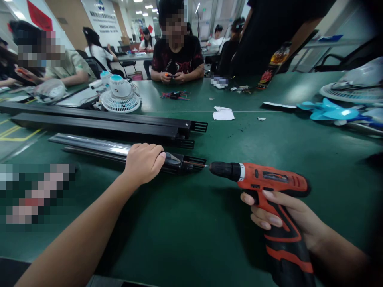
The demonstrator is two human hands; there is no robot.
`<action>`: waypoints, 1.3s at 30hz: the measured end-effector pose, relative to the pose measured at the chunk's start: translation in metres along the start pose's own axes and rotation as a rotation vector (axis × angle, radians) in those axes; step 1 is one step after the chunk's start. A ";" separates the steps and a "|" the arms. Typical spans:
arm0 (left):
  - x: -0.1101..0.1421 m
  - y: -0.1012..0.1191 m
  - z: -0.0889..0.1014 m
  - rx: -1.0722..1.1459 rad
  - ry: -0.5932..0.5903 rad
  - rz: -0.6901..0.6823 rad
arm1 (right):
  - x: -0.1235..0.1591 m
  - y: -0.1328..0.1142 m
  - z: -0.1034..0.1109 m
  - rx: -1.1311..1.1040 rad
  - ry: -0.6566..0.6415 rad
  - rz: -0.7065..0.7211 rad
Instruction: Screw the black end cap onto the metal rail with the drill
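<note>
My left hand point(144, 162) is closed over a long black bar point(95, 144) that lies on the table, gripping it near its right end. A slotted black end piece point(193, 162) sticks out of that bar to the right. In my right hand point(281, 209) is a red and black cordless drill point(269, 179), with the fingers wrapped round its handle. The drill points left, and its thin bit reaches the slotted end piece; whether it touches a screw there is too small to tell.
Two more long black bars point(98, 124) lie behind. Farther back are a white fan part point(121, 95), a bundle of wires point(176, 95), a paper scrap point(224, 113) and a drink bottle point(273, 65). Blue fan blades point(332, 111) lie at right on the green table point(185, 231). A person point(178, 56) sits opposite.
</note>
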State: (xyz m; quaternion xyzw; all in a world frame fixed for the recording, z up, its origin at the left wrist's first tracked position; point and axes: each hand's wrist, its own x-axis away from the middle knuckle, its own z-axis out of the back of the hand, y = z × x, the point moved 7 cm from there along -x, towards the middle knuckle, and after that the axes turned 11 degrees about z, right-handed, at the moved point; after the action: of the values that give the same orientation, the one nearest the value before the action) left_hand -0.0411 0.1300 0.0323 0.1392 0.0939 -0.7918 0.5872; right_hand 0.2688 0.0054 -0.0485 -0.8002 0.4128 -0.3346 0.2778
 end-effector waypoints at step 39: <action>0.000 0.000 0.000 0.007 0.020 0.001 | 0.000 0.002 0.002 -0.003 0.020 -0.020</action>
State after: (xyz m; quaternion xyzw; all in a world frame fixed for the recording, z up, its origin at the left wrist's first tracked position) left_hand -0.0410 0.1295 0.0322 0.1495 0.0969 -0.7903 0.5863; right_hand 0.2692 0.0053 -0.0509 -0.8013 0.4082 -0.3447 0.2690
